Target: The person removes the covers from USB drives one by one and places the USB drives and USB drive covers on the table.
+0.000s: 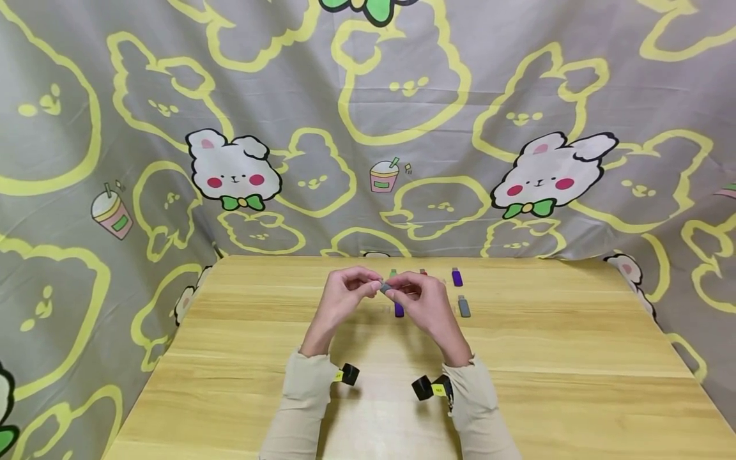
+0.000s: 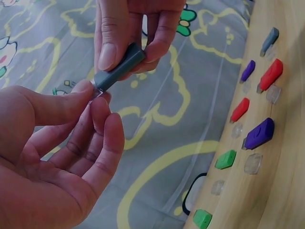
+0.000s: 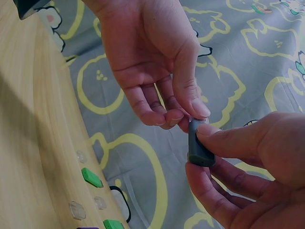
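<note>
Over the table my right hand pinches the body of a grey USB flash drive between thumb and fingers. My left hand pinches the clear cap at the drive's other end with thumb and fingertips. Cap and drive meet end to end; how far the cap sits over the plug is hidden by the fingers. Both hands are raised above the back part of the table, close together.
On the wooden table lie more USB drives: a grey one, purple ones, red ones and green ones. Loose clear caps lie beside several of them. A patterned curtain hangs behind the table.
</note>
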### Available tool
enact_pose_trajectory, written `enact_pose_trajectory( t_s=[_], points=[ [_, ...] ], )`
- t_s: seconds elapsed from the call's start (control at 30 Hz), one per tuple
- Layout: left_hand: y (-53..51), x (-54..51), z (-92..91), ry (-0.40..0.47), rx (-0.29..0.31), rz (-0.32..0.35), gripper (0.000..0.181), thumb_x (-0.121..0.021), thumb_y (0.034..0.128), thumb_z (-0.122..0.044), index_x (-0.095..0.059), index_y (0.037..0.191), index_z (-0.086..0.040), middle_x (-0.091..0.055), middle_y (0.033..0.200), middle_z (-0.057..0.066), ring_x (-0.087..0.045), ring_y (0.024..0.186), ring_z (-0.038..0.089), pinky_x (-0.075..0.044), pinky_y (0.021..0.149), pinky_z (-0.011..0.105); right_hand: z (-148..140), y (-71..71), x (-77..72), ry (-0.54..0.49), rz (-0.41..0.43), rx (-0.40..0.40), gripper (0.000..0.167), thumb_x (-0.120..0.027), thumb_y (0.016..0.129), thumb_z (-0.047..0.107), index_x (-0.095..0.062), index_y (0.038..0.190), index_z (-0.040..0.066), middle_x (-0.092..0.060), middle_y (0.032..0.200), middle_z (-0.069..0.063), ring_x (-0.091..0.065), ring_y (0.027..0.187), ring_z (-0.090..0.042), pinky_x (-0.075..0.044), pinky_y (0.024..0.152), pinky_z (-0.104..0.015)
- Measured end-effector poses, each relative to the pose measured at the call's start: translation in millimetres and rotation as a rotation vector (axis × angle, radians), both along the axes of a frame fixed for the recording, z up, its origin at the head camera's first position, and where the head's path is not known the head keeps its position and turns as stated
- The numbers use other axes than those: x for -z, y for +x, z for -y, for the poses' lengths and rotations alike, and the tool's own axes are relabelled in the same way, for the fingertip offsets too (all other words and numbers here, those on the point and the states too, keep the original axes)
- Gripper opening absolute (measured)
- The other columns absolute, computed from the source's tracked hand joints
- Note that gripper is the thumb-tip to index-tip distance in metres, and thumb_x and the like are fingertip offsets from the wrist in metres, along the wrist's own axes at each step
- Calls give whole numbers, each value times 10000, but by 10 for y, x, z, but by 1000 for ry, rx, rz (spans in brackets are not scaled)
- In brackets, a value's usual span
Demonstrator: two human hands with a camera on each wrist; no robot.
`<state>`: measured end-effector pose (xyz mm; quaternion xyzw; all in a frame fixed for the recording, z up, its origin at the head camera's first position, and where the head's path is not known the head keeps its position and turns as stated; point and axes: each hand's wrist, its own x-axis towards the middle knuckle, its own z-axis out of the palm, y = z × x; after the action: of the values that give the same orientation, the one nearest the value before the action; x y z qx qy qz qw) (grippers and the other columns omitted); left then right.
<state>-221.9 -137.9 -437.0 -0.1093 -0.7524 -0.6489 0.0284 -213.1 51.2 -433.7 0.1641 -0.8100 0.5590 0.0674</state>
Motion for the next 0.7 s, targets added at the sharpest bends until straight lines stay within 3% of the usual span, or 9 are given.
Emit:
enact_pose_trajectory(
  t_s=[0.27, 0.5, 0.7],
  points=[
    [15, -20, 14, 31, -31, 41, 79, -745, 916, 21, -749, 980, 67, -736, 872, 128, -670, 702, 159, -587, 705, 257, 5, 9, -13, 21, 24, -1, 101, -804, 893, 59, -786, 990, 41, -760, 947, -82, -732, 840, -211, -617, 747, -320],
    [4, -14, 270, 131, -124, 80, 120, -718, 907, 88, -716, 1022, 124, -733, 947, 164, -692, 734, 145, -605, 713, 260, -153, -8, -3, 91, 105, 60, 120, -814, 864, 7, -782, 977, 31, -754, 894, -80, -712, 767, -193, -560, 664, -232],
    [-27, 2, 387, 106, -86, 94, 156, -718, 929, 44, -706, 1064, 121, -735, 988, 182, -700, 777, 147, -610, 750, 279, -221, -50, 41, 81, 108, 21, 201, -765, 899, -19, -772, 1098, 9, -733, 946, -116, -725, 852, -267, -575, 691, -252]
  ],
)
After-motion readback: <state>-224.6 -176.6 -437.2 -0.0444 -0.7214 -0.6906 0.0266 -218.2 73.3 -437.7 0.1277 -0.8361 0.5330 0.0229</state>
